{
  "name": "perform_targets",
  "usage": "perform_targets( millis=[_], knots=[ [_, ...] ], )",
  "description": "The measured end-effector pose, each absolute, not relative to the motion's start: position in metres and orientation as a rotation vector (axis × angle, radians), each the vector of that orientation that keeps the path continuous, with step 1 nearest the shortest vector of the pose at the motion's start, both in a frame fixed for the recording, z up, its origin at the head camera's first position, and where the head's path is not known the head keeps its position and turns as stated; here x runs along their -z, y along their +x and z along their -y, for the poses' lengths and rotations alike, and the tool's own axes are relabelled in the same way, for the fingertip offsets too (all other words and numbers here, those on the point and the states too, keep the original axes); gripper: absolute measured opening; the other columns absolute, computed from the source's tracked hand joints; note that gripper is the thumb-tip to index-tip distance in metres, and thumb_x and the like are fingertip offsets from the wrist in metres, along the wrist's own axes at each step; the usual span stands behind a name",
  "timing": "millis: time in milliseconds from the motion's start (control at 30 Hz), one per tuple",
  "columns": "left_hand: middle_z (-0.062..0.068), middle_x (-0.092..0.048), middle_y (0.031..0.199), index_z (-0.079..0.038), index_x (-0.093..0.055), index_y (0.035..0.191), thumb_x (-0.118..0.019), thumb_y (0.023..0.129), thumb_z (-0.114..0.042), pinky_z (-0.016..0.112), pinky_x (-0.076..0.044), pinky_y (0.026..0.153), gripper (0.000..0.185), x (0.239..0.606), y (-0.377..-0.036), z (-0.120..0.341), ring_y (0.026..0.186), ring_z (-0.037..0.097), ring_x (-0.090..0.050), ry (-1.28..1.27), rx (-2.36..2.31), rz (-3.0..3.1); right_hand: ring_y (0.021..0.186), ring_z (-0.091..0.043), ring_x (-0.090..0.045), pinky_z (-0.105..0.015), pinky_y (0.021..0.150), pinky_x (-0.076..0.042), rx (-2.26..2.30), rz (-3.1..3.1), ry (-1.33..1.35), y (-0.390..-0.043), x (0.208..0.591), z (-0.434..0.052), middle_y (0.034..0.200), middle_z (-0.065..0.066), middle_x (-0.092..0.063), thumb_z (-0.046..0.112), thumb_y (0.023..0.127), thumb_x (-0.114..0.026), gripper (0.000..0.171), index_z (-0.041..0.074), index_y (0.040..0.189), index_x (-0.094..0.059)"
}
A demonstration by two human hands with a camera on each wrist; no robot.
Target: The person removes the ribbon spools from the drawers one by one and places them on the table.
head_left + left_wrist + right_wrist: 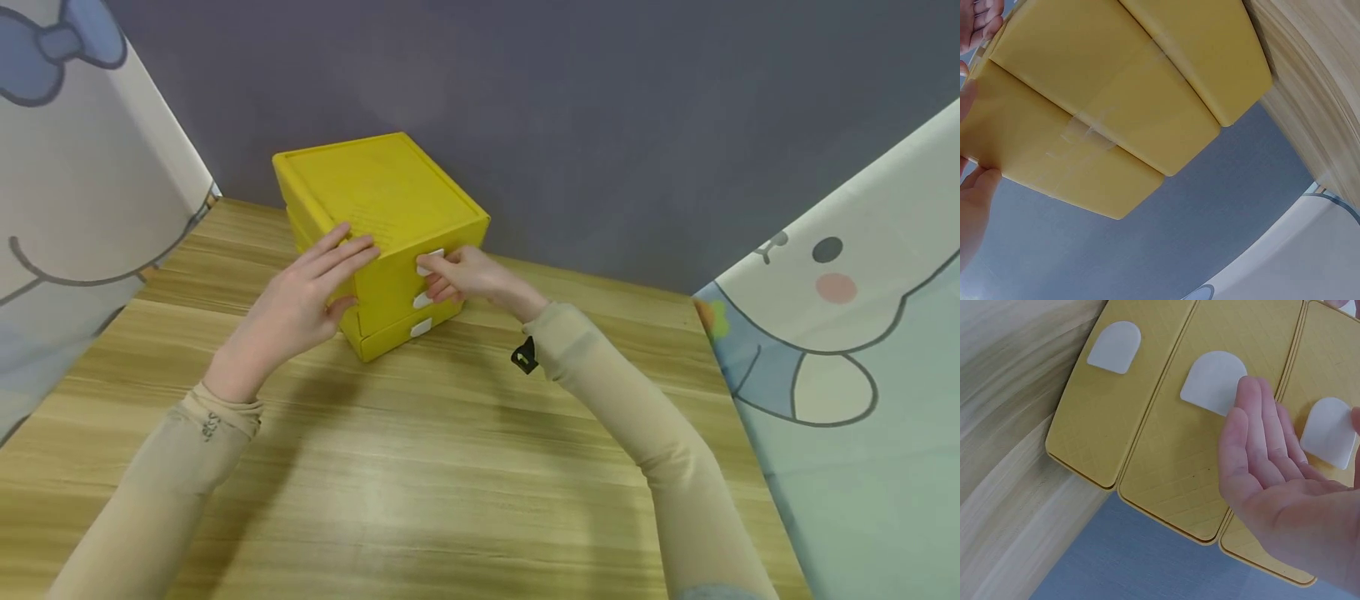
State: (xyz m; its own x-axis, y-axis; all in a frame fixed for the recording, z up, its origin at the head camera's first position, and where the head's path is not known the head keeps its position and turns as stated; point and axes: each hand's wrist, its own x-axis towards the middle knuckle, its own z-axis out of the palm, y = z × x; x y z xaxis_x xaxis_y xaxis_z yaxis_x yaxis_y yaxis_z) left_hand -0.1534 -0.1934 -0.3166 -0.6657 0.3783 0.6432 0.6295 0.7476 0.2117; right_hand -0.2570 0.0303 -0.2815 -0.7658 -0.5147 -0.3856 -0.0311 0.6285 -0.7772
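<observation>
Three drawers [1166, 450] stack up in one yellow box [382, 187], which stands on the wooden table [390, 467] near the grey wall [562, 125], between our two hands. Our right hand [476, 275] is at the front, pinching the top handle [1329, 434] between thumb and fingers, the other fingertips reaching down beside the middle handle [1213, 381]. Our left hand [296, 300] is at the near left top edge, fingers straight and touching the box. The front faces us, turned a little to our right; the long axis seems to run back toward the wall, slanting left. We count three white handles, two pale sleeves [600, 358], one black clip [525, 356] by the right cuff, and two cartoon-printed panels [847, 367].
</observation>
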Motion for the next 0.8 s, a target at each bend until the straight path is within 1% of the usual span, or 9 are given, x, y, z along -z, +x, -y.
perform_targets(
  millis=[133, 267, 400, 467, 500, 600, 700, 733, 800],
  knots=[
    [0.017, -0.054, 0.139, -0.001, -0.052, 0.135, -0.073, 0.069, 0.016, 0.053, -0.047, 0.104, 0.071, 0.318, -0.155, 0.193, 0.139, 0.038, -0.038, -0.753, 0.567, 2.355, 0.107, -0.03, -0.066, -0.033, 0.082, -0.057, 1.056, -2.254, -0.458, -0.257, 0.285, -0.034, 0.11, -0.012, -0.071, 0.05, 0.096, -0.048, 0.053, 0.005, 0.121, -0.062],
    [0.017, -0.054, 0.139, -0.001, -0.052, 0.135, -0.073, 0.069, 0.017, 0.053, -0.048, 0.104, 0.071, 0.318, -0.154, 0.193, 0.138, 0.038, -0.039, -0.754, 0.573, 2.345, 0.106, -0.031, -0.066, -0.031, 0.082, -0.058, 1.069, -2.264, -0.477, -0.256, 0.295, -0.044, 0.111, -0.017, -0.07, 0.049, 0.095, -0.05, 0.054, 0.003, 0.119, -0.062],
    [0.018, -0.054, 0.138, -0.001, -0.052, 0.135, -0.073, 0.069, 0.017, 0.053, -0.047, 0.105, 0.071, 0.318, -0.155, 0.193, 0.138, 0.038, -0.039, -0.755, 0.569, 2.347, 0.1, -0.03, -0.067, -0.025, 0.073, -0.057, 1.052, -2.282, -0.39, -0.256, 0.31, -0.05, 0.113, -0.023, -0.068, 0.046, 0.094, -0.055, 0.054, -0.001, 0.118, -0.061],
    [0.018, -0.054, 0.138, -0.001, -0.053, 0.134, -0.073, 0.068, 0.017, 0.053, -0.047, 0.105, 0.071, 0.319, -0.155, 0.193, 0.138, 0.038, -0.039, -0.751, 0.568, 2.347, 0.102, -0.031, -0.067, -0.023, 0.069, -0.053, 1.014, -2.273, -0.351, -0.257, 0.318, -0.05, 0.116, -0.022, -0.067, 0.048, 0.093, -0.055, 0.056, 0.0, 0.121, -0.06],
    [0.018, -0.054, 0.138, -0.001, -0.053, 0.134, -0.073, 0.068, 0.017, 0.053, -0.047, 0.104, 0.071, 0.319, -0.155, 0.193, 0.138, 0.038, -0.039, -0.75, 0.568, 2.344, 0.104, -0.032, -0.066, -0.024, 0.068, -0.05, 0.997, -2.26, -0.346, -0.258, 0.321, -0.049, 0.118, -0.023, -0.067, 0.049, 0.093, -0.054, 0.058, -0.001, 0.122, -0.059],
    [0.018, -0.055, 0.137, 0.0, -0.053, 0.133, -0.074, 0.068, 0.017, 0.052, -0.047, 0.104, 0.071, 0.319, -0.155, 0.193, 0.137, 0.038, -0.04, -0.753, 0.565, 2.333, 0.11, -0.034, -0.065, -0.034, 0.077, -0.053, 0.954, -2.226, -0.334, -0.259, 0.329, -0.044, 0.12, -0.021, -0.067, 0.053, 0.093, -0.053, 0.062, 0.001, 0.126, -0.057],
    [0.018, -0.055, 0.137, 0.0, -0.053, 0.133, -0.074, 0.068, 0.017, 0.051, -0.047, 0.105, 0.071, 0.319, -0.156, 0.192, 0.137, 0.038, -0.041, -0.761, 0.564, 2.322, 0.11, -0.034, -0.065, -0.046, 0.095, -0.053, 0.956, -2.205, -0.321, -0.26, 0.334, -0.037, 0.118, -0.02, -0.068, 0.053, 0.093, -0.052, 0.063, 0.0, 0.127, -0.057],
    [0.018, -0.055, 0.137, 0.0, -0.053, 0.133, -0.074, 0.068, 0.017, 0.051, -0.047, 0.106, 0.071, 0.319, -0.156, 0.192, 0.137, 0.038, -0.041, -0.765, 0.564, 2.319, 0.11, -0.033, -0.066, -0.047, 0.1, -0.052, 0.961, -2.206, -0.311, -0.26, 0.336, -0.035, 0.117, -0.019, -0.068, 0.053, 0.093, -0.052, 0.063, 0.0, 0.126, -0.057],
    [0.018, -0.055, 0.137, 0.001, -0.053, 0.133, -0.074, 0.068, 0.017, 0.051, -0.046, 0.107, 0.071, 0.319, -0.156, 0.192, 0.137, 0.039, -0.041, -0.766, 0.564, 2.317, 0.109, -0.033, -0.066, -0.048, 0.103, -0.051, 0.984, -2.199, -0.294, -0.26, 0.337, -0.031, 0.117, -0.02, -0.068, 0.051, 0.093, -0.053, 0.06, 0.0, 0.123, -0.058]
  ],
)
